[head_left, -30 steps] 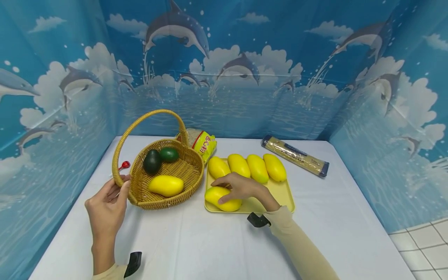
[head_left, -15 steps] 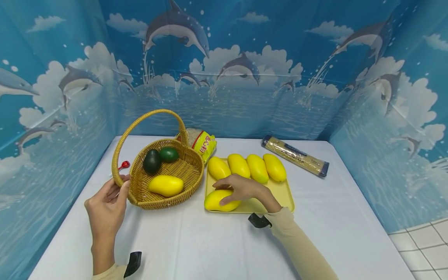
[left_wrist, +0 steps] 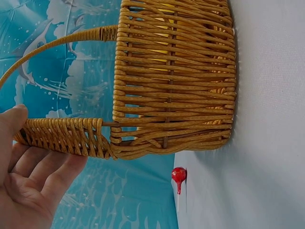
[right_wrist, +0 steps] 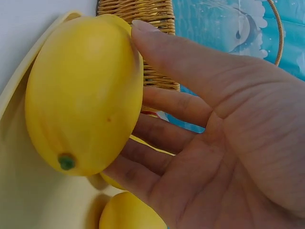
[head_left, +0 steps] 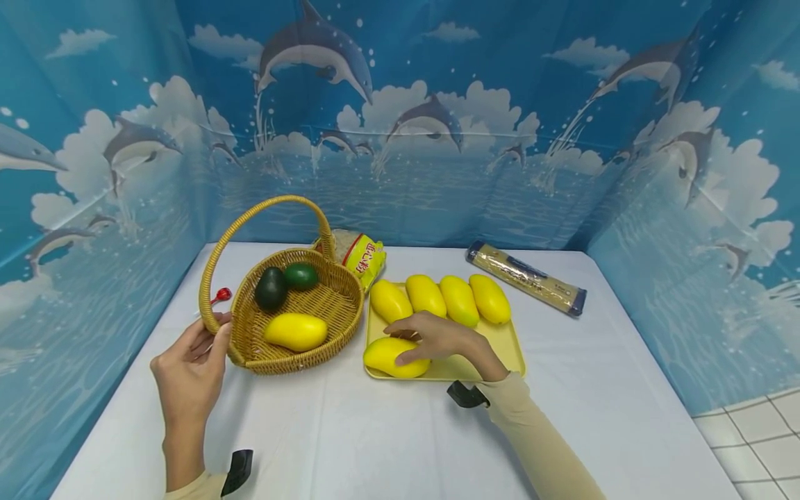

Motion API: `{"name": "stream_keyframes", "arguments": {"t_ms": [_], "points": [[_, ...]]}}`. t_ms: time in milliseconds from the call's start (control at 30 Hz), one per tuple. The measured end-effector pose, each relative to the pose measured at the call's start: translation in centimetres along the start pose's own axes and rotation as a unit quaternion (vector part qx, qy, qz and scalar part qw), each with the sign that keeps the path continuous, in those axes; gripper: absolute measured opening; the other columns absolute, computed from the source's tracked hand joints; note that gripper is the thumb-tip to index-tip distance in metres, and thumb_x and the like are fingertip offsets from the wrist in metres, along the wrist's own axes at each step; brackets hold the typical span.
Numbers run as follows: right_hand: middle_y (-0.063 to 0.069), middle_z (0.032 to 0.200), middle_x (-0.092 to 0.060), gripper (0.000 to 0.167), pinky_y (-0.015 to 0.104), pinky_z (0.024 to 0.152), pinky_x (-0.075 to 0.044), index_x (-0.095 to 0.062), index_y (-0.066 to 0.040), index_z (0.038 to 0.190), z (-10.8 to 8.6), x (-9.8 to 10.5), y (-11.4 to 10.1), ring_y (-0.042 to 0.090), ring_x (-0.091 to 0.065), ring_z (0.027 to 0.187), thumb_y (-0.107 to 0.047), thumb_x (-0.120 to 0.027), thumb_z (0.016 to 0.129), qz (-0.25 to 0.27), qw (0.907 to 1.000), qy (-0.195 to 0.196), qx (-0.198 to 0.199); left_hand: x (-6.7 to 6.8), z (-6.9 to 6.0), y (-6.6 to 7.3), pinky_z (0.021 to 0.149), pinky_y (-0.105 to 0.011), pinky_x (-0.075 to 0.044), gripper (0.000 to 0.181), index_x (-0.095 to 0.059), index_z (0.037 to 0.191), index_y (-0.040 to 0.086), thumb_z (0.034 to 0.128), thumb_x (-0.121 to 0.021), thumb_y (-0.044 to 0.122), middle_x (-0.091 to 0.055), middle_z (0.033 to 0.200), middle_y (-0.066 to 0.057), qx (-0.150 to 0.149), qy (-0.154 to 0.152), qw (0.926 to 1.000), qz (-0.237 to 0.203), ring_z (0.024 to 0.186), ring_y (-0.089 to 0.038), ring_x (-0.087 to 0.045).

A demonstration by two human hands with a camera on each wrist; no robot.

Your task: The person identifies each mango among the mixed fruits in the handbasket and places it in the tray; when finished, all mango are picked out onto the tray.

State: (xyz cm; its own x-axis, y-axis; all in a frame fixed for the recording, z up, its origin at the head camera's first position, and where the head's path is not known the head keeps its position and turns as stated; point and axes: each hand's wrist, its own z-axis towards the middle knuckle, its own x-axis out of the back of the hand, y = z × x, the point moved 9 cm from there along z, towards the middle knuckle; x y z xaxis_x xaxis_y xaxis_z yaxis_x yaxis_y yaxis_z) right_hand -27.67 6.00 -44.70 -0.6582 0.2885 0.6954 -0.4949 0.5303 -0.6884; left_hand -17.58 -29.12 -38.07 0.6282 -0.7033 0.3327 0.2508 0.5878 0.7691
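My left hand (head_left: 190, 378) holds the base of the handle of a wicker basket (head_left: 344, 340), thumb on one side and fingers on the other. Inside the basket are two dark green avocado-like fruits (head_left: 271, 289) and one yellow mango (head_left: 296, 332). My right hand (head_left: 437, 338) is at another mango (head_left: 382, 357) at the front left of a pale yellow tray (head_left: 487, 364). In the right wrist view the thumb lies against this mango (right_wrist: 81, 95) and the fingers reach round its far side. Several more mangoes (head_left: 459, 301) lie in a row at the tray's back.
A red-wrapped lollipop (head_left: 223, 294) lies left of the basket. Behind the basket is a yellow-labelled bag (head_left: 365, 258). A long gold packet (head_left: 528, 279) lies at the back right of the white-covered table (head_left: 600, 389). Dolphin-print curtains surround the table.
The mango under my right hand has turned a little and shifted slightly left; its green-tinged end no longer shows in the head view. My left hand and the basket stay put.
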Motion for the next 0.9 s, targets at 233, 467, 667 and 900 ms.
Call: {"name": "stream_keyframes", "arguments": {"t_ms": [233,467,667,900], "points": [[0.023,0.151,-0.061,0.063,0.051,0.116,-0.051,-0.054,0.007,0.153,-0.2,0.2,-0.3,0.039,-0.062,0.138,-0.023,-0.077,0.103,0.049,0.9988,0.0,0.009,0.0,0.0,0.0,0.084,-0.007,-0.054,0.03,-0.076,0.122,-0.008,0.0986,-0.08,0.009,-0.08,0.114,-0.019,0.002,-0.001,1.0,-0.001,0.102,0.02,-0.065],[0.028,0.152,-0.058,0.062,0.058,0.119,-0.047,-0.052,0.007,0.154,-0.6,1.1,-1.3,0.044,-0.059,0.139,-0.016,-0.077,0.102,0.089,0.9956,-0.002,0.029,0.0,0.0,0.0,0.084,-0.007,-0.054,0.029,-0.076,0.122,-0.007,0.0985,-0.08,0.009,-0.08,0.114,-0.019,0.0,-0.001,1.0,-0.001,0.103,0.019,-0.066],[0.026,0.151,-0.061,0.06,0.062,0.117,-0.047,-0.054,0.005,0.153,-0.8,2.3,-2.7,0.047,-0.058,0.138,-0.014,-0.078,0.101,0.091,0.9937,-0.001,0.065,0.0,0.0,0.1,0.084,-0.006,-0.053,0.028,-0.077,0.122,-0.007,0.0973,-0.08,0.005,-0.081,0.113,-0.018,0.002,-0.001,1.0,-0.006,0.102,0.019,-0.066],[0.016,0.155,-0.06,0.06,0.053,0.118,-0.049,-0.055,0.001,0.154,-0.5,4.0,-5.1,0.032,-0.058,0.142,-0.016,-0.078,0.101,0.067,0.9919,-0.001,0.108,0.1,0.0,0.3,0.082,-0.005,-0.053,0.029,-0.078,0.123,-0.004,0.0944,-0.082,0.0,-0.081,0.113,-0.019,0.0,-0.001,0.9998,-0.018,0.1,0.019,-0.066]]}}
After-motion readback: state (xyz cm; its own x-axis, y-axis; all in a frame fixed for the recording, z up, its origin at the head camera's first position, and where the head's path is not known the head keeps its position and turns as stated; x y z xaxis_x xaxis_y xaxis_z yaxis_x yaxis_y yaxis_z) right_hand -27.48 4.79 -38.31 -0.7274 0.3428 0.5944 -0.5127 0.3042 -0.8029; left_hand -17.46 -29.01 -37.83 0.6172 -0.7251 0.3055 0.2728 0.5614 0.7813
